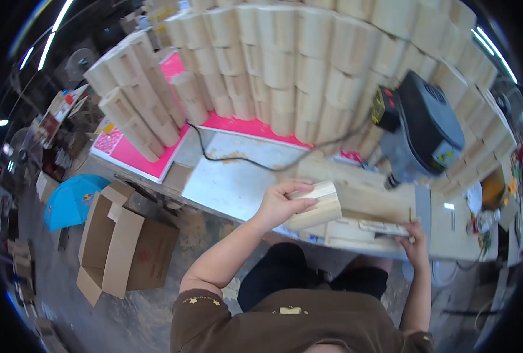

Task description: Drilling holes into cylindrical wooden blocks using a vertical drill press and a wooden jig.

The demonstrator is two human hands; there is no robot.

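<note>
My left hand [279, 206] is closed round a pale faceted wooden block [325, 207], thumb on the near side and fingers over the top. The block is tilted, above the left end of a long wooden jig [355, 240] at the bench's front edge. My right hand [414, 242] is closed on the right end of a narrow pale bar [379, 227] lying along the jig; a dark part shows beneath its fingers. Behind the jig, a grey and black bench drill [423, 132] stands with its chuck pointing down.
Tall stacks of similar wooden blocks [279, 70] line the back of the bench on pink sheets [238, 125]. A black cable [238, 159] crosses the white board [226, 182]. On the floor at left are an open cardboard box [149, 253] and a blue umbrella [73, 203].
</note>
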